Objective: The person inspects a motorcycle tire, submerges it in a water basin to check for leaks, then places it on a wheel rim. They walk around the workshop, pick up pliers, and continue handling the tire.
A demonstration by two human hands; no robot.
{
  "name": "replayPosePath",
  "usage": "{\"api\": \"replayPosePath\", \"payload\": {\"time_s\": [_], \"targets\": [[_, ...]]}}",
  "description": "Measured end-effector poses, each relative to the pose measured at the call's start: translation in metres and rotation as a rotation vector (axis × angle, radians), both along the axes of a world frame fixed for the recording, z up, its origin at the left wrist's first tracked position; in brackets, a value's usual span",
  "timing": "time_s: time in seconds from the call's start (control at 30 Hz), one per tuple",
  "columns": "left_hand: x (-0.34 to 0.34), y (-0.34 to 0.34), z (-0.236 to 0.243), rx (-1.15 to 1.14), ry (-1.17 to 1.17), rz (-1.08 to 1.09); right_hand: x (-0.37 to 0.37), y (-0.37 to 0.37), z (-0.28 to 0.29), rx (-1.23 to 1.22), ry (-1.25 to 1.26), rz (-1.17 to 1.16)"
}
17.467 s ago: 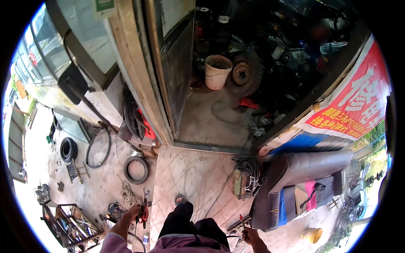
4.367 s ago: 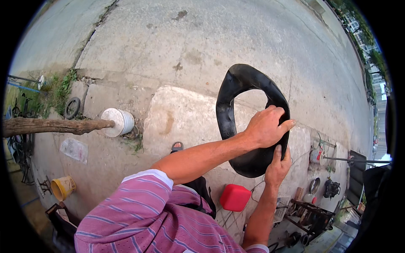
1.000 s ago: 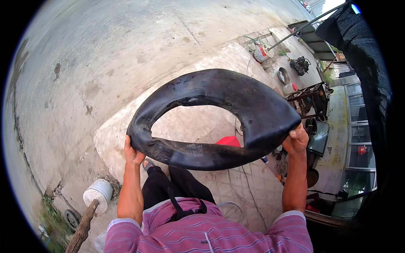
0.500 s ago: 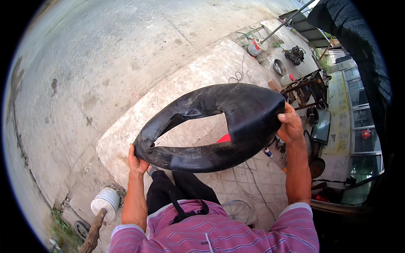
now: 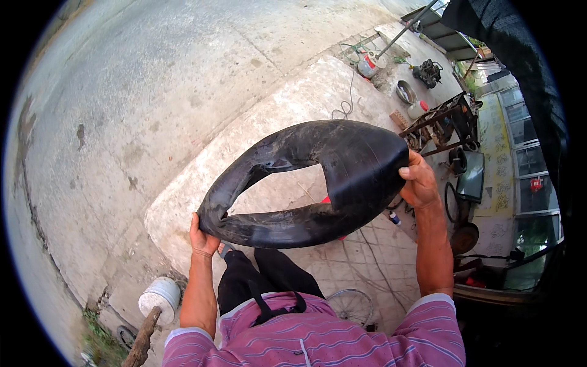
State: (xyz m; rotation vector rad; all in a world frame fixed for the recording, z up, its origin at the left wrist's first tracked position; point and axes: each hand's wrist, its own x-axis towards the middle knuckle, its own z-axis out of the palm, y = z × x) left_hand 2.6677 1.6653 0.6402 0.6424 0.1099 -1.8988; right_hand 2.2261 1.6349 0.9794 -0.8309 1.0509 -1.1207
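Observation:
A large black rubber inner tube (image 5: 367, 160) is stretched between my two hands in front of my waist. Its right part bulges wide and smooth, while the left part is narrower, creased and dusty. Closed round the left end is my left hand (image 5: 203, 235), its fingers partly hidden behind the rubber. On the right end my right hand (image 5: 419, 183) grips the edge, thumb on the near face and the other fingers mostly out of sight. Through the long opening in the middle, pale ground shows. A red thing, largely covered, peeks out behind the tube.
A white bucket (image 5: 160, 296) with a wooden post stands lower left. A spoked wheel (image 5: 351, 307) lies near my legs. To the right are a metal frame (image 5: 441, 125), a blue-and-white bottle (image 5: 394, 218) and a glass pane (image 5: 469, 177). Farther off are a metal ring (image 5: 405, 93) and an engine-like machine (image 5: 428, 73).
The tube stays in both hands in nearly the same pose, its right end shifted slightly left. The surroundings have moved a little in view.

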Motion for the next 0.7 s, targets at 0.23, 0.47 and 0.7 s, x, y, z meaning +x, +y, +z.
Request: {"api": "replayPosePath", "payload": {"time_s": [0.23, 0.47, 0.7], "targets": [[-0.010, 0.000, -0.011, -0.077, 0.047, -0.037, -0.018, 0.018, -0.007, -0.037, -0.026, 0.002], [-0.044, -0.005, 0.007, -0.021, -0.022, -0.052, -0.050, 0.043, -0.009, -0.054, -0.034, -0.015], [-0.059, -0.016, -0.006, -0.074, 0.000, -0.230, -0.059, 0.095, -0.025, -0.010, -0.043, -0.213]]}}
